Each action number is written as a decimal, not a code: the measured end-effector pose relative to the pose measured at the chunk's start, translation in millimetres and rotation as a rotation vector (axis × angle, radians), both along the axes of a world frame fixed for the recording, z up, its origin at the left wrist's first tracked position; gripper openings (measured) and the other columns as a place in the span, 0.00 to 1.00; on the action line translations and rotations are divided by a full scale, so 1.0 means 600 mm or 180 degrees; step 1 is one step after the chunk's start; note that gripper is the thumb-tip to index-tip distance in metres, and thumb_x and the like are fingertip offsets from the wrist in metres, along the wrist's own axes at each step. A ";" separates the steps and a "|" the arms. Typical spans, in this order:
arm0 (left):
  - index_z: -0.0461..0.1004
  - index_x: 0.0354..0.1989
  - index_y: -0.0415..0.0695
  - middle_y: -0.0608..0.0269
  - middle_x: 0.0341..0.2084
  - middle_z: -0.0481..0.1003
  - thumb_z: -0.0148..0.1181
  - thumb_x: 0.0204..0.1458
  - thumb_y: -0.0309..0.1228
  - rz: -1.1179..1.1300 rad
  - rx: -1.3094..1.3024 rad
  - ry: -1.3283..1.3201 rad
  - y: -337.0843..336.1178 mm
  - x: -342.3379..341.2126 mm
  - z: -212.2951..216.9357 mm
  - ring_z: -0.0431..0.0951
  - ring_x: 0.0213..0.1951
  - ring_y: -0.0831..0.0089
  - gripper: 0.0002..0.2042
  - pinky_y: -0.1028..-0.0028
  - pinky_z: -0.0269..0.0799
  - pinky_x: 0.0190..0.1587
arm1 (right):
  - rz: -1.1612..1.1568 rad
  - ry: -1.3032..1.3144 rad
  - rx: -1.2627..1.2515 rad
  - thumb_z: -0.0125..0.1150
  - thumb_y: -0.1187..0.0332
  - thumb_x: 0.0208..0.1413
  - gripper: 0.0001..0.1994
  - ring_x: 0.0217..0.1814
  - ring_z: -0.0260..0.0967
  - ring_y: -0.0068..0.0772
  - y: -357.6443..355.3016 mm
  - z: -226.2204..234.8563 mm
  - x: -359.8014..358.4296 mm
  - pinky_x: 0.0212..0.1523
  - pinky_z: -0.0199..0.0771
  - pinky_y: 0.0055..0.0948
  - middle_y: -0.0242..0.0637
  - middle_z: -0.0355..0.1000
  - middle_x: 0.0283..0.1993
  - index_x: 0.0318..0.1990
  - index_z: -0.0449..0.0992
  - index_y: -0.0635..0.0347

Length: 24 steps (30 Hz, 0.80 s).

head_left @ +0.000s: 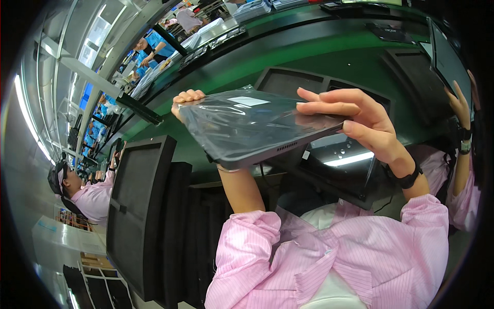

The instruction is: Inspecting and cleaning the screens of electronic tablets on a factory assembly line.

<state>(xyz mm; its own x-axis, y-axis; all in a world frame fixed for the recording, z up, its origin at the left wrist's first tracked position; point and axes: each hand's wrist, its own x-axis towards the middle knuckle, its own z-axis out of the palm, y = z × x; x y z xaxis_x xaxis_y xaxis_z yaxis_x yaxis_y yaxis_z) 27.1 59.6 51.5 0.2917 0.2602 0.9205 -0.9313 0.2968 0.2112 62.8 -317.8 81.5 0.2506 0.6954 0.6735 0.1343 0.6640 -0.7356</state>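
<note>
Raised in front of me is a flat, dark, film-wrapped device [242, 123], shaped like a tablet or a slim laptop. A white label shows on its upper face, and small slots line its near edge. My left hand [188, 97] is closed round its far left edge; the palm and thumb are mostly hidden behind it. At the right corner my right hand [368, 121] has it between thumb and fingers, with some fingers stretched over the film. A glossy dark screen [337, 159] lies below the device, reflecting a bright light strip.
Black foam trays [141, 206] stand on edge in a row at my left. Another black tray [288, 80] lies on the green bench [221, 90] behind the device. At the right, a co-worker's hand [459, 105] holds an upright panel [445, 64] beside more black foam [414, 85].
</note>
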 end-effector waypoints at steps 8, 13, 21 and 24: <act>0.64 0.15 0.43 0.59 0.09 0.65 0.35 0.51 0.31 -0.0033 -0.2096 0.0363 -0.061 0.022 0.022 0.64 0.11 0.65 0.16 0.66 0.64 0.14 | 0.0225 -0.0174 0.0382 0.38 0.80 0.46 0.25 0.71 0.39 0.57 -0.009 -0.017 0.004 0.65 0.47 0.52 0.64 0.57 0.60 0.57 0.58 0.66; 0.61 0.13 0.46 0.63 0.07 0.62 0.35 0.51 0.32 0.0289 -0.2753 0.0686 -0.086 0.030 0.034 0.60 0.08 0.70 0.15 0.73 0.57 0.10 | 0.0019 0.0062 0.0279 0.41 0.78 0.50 0.21 0.72 0.34 0.58 -0.008 -0.011 -0.009 0.65 0.46 0.51 0.66 0.57 0.59 0.54 0.59 0.62; 0.56 0.13 0.53 0.71 0.10 0.59 0.35 0.47 0.31 0.1132 -0.2959 0.1554 -0.108 0.040 0.033 0.58 0.13 0.74 0.11 0.73 0.55 0.14 | -0.1634 -0.1382 -0.0242 0.67 0.70 0.45 0.30 0.66 0.56 0.41 0.013 0.008 0.010 0.60 0.60 0.35 0.53 0.60 0.61 0.57 0.63 0.63; 0.61 0.14 0.55 0.72 0.16 0.64 0.36 0.49 0.34 0.1130 -0.3312 0.2142 -0.171 0.035 0.051 0.64 0.16 0.72 0.13 0.70 0.59 0.16 | -0.1927 -0.1410 0.0011 0.64 0.78 0.46 0.18 0.56 0.66 0.36 0.010 0.007 0.017 0.52 0.69 0.31 0.49 0.68 0.54 0.47 0.73 0.65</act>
